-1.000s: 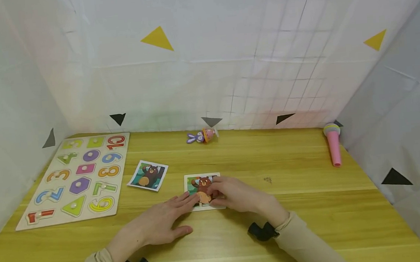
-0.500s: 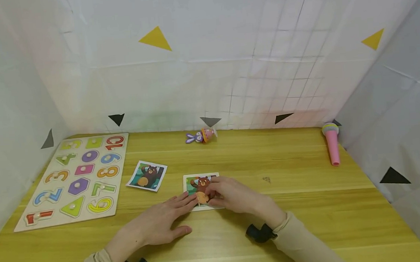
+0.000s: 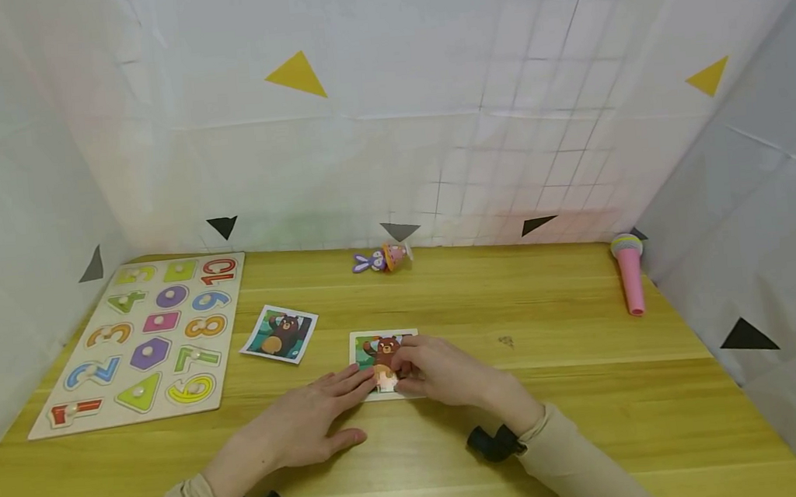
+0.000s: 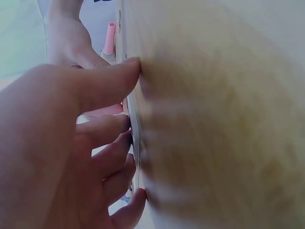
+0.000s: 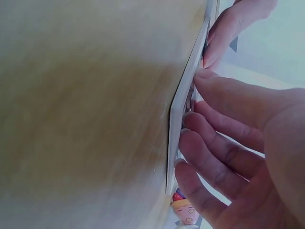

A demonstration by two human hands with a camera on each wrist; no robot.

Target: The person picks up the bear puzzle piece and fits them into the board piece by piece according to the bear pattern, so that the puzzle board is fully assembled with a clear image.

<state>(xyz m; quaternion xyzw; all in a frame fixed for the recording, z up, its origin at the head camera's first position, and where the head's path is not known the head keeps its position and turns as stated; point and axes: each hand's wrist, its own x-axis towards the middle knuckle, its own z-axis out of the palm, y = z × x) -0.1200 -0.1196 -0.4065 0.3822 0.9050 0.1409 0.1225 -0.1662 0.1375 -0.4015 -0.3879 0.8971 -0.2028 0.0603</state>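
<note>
A small square bear puzzle (image 3: 367,352) in a pale frame lies on the wooden table in the head view. My left hand (image 3: 309,421) is spread low, its fingertips resting on the puzzle's lower left part and its thumb on the table. Over the right part, my right hand (image 3: 443,370) pinches a small puzzle piece (image 5: 189,100) between thumb and fingertips, mostly hidden by the fingers. A pale patch shows at the bear's lower belly, between the two hands. In the right wrist view the fingertips sit right at the frame's edge.
A printed bear picture card (image 3: 280,334) lies left of the puzzle. Farther left is a number and shape peg board (image 3: 231,355). A rabbit toy (image 3: 381,259) lies at the back, and a pink toy microphone (image 3: 632,277) at the right. White sheets (image 3: 391,155) enclose the table.
The bear's lower belly has turned from orange to a pale patch beside the right fingertips. Both hands stay in nearly the same place.
</note>
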